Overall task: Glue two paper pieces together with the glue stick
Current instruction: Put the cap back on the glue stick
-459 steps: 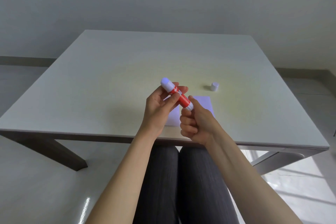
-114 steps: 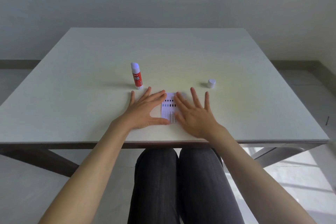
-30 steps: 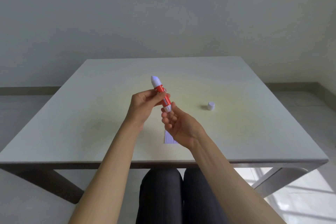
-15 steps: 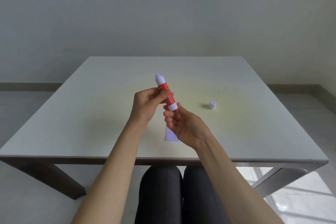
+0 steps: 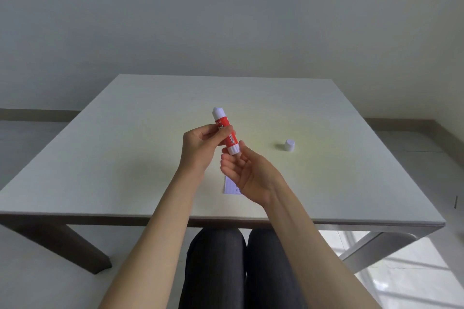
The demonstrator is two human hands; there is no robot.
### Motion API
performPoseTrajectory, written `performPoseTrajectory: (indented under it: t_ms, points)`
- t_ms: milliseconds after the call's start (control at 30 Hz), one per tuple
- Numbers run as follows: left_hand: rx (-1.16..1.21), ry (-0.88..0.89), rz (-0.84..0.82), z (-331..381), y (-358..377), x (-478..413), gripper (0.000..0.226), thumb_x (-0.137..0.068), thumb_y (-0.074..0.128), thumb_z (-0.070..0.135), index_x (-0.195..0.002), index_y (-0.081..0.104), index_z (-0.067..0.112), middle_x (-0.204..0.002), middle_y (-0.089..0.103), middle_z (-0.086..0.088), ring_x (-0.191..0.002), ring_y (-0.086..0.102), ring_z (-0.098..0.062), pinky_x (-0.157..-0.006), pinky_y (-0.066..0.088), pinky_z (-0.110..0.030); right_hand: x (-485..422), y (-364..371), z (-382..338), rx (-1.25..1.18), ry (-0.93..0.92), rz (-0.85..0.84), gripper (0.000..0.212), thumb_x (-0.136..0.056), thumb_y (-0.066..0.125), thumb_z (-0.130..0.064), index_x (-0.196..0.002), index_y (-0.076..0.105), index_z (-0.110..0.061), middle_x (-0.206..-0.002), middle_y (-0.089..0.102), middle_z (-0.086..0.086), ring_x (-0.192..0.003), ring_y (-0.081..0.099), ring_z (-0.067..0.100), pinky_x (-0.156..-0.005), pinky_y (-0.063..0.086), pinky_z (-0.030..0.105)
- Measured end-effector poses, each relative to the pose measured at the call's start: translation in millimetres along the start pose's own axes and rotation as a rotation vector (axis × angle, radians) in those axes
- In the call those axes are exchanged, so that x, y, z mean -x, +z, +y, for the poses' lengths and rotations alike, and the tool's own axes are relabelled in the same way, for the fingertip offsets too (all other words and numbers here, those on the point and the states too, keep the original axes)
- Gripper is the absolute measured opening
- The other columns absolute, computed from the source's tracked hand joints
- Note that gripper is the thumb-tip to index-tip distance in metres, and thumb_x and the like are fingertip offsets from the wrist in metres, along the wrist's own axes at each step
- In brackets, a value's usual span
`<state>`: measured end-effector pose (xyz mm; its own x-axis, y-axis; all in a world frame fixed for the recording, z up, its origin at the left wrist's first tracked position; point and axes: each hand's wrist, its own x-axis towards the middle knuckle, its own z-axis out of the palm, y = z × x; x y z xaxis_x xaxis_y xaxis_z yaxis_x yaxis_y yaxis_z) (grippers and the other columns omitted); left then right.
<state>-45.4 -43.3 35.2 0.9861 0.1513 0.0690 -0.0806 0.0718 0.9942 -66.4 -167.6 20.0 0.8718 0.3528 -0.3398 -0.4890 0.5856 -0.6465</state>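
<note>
My left hand [image 5: 198, 145] grips the red barrel of the glue stick [image 5: 226, 133] above the table, its white glue tip pointing up and away. My right hand [image 5: 247, 170] sits just below, thumb and fingertips pinching the white base knob of the stick. The stick's white cap [image 5: 289, 145] stands apart on the table to the right. The paper pieces [image 5: 229, 187] lie flat on the table near its front edge, mostly hidden behind my right hand; only a printed strip shows.
The pale table [image 5: 125, 158] stretches wide around the paper, its front edge [image 5: 100, 217] just beyond my knees. A bare wall stands behind it.
Since half a second ago the glue stick has tilted more upright in my hands. My right fingers stay at its base knob. Paper and cap have not moved.
</note>
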Motion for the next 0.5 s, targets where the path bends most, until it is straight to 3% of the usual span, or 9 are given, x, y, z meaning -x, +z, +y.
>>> performPoseTrajectory:
  t_ms: [67,133,167,233,300,367,433,500]
  points:
    - [-0.024,0.006,0.028,0,2,-1,0.007,-0.072,0.076,0.027,-0.075,0.075,0.021,-0.072,0.076,0.007,-0.071,0.073,-0.012,-0.071,0.051,-0.020,-1,0,6,0.099,-0.238,0.040,0.024,-0.093,0.054,-0.020,-0.090,0.060,0.003,-0.068,0.071,0.011,-0.062,0.071,0.021,-0.059,0.059,0.027]
    - [-0.054,0.005,0.079,-1,6,0,0.007,-0.069,0.078,0.028,-0.069,0.073,0.024,-0.067,0.075,0.009,-0.071,0.073,-0.012,-0.072,0.051,-0.022,-2,-2,16,0.620,-0.673,0.249,0.014,-0.087,0.063,-0.015,-0.086,0.052,-0.006,-0.074,0.068,0.005,-0.063,0.067,0.018,-0.060,0.054,0.023]
    - [-0.055,0.001,0.107,-2,9,1,0.008,-0.067,0.079,0.029,-0.066,0.073,0.025,-0.065,0.075,0.010,-0.071,0.073,-0.014,-0.072,0.052,-0.024,-5,-5,24,0.913,-0.851,0.372,0.019,-0.085,0.065,-0.016,-0.083,0.047,-0.010,-0.077,0.066,0.003,-0.065,0.064,0.018,-0.059,0.050,0.022]
    - [-0.086,0.019,0.160,-4,13,1,0.011,-0.064,0.081,0.033,-0.063,0.072,0.027,-0.064,0.074,0.011,-0.071,0.072,-0.013,-0.072,0.053,-0.025,-9,-7,29,1.263,-1.024,0.444,0.025,-0.084,0.066,-0.022,-0.085,0.044,-0.011,-0.085,0.065,0.006,-0.071,0.059,0.024,-0.057,0.047,0.031]
    - [-0.207,0.089,0.206,-6,9,1,0.013,-0.062,0.081,0.037,-0.063,0.069,0.030,-0.062,0.071,0.015,-0.065,0.068,-0.002,-0.066,0.049,-0.020,-15,-17,18,1.433,-1.079,0.392,0.036,-0.082,0.067,-0.034,-0.102,0.052,-0.008,-0.106,0.062,0.009,-0.088,0.060,0.028,-0.064,0.049,0.035]
    - [-0.400,0.190,0.220,-7,-1,0,0.014,-0.064,0.081,0.036,-0.066,0.067,0.032,-0.060,0.067,0.020,-0.060,0.064,0.006,-0.062,0.047,-0.018,-26,-42,-8,1.591,-1.062,0.470,0.055,-0.084,0.062,-0.039,-0.129,0.048,-0.011,-0.138,0.044,0.015,-0.120,0.049,0.031,-0.086,0.048,0.039]
    - [-0.613,0.291,0.213,-8,-12,1,0.014,-0.066,0.079,0.036,-0.074,0.070,0.028,-0.066,0.070,0.014,-0.065,0.066,-0.002,-0.061,0.045,-0.022,-35,-73,-37,1.831,-0.861,0.658,0.059,-0.092,0.051,-0.034,-0.145,0.029,-0.021,-0.156,0.018,0.016,-0.135,0.031,0.037,-0.099,0.040,0.047]
    - [-0.810,0.389,0.226,-9,-19,2,0.019,-0.070,0.077,0.035,-0.083,0.073,0.022,-0.075,0.073,0.005,-0.070,0.066,-0.014,-0.057,0.039,-0.023,-40,-99,-53,2.027,-0.555,0.729,0.056,-0.096,0.043,-0.025,-0.147,0.020,-0.025,-0.159,0.009,0.012,-0.137,0.026,0.039,-0.101,0.038,0.050]
